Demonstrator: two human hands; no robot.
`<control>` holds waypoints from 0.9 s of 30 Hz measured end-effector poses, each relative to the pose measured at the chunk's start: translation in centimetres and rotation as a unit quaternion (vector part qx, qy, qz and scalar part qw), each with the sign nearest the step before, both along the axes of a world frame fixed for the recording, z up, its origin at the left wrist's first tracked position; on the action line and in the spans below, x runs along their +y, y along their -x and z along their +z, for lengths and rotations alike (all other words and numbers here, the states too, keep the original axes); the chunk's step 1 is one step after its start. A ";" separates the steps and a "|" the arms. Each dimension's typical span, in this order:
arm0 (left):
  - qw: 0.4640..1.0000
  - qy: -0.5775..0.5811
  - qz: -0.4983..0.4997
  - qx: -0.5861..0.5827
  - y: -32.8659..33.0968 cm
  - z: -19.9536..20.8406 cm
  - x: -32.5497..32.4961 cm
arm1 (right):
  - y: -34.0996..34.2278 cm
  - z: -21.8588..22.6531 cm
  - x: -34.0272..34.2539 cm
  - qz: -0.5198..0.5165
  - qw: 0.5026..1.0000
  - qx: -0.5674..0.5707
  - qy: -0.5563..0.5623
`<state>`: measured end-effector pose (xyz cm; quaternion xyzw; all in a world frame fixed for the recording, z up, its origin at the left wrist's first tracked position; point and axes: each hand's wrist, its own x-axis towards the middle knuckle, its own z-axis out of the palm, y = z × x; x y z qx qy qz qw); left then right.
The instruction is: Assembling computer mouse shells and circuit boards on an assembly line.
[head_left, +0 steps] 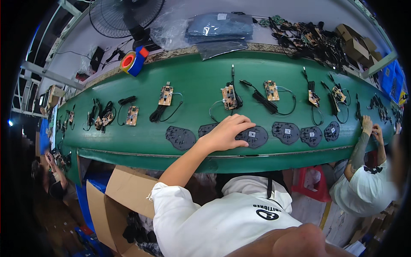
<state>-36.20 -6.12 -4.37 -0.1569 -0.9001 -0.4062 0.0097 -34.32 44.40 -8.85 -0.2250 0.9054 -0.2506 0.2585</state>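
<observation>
My left hand (231, 132) reaches over the green work surface, palm down. Its thumb and fingers straddle a dark grey plastic shell (256, 137), with the thumb by the near edge and the fingertips by the far edge. Beneath and beside the wrist, another dark shell (206, 129) is partly hidden. Further left lies a third shell (180, 138); to the right are more shells, including a rounded one (286, 132) with a small pale label. Just beyond the hand rests a brown circuit board (230, 97) with a black cable. My right hand does not show.
Several boards with coiled cables, such as one circuit board (166, 95), line the green belt (205, 70). A tape dispenser (134, 62), plastic bags (220, 28) and a fan (126, 15) stand behind. A co-worker's hands (371, 128) are at right. An open carton (128, 188) sits below.
</observation>
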 end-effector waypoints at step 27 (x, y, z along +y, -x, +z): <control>1.000 -0.003 0.013 0.016 0.2 0.0 -0.1 | 1.7 2.6 -2.6 0.162 0.983 -0.077 -0.034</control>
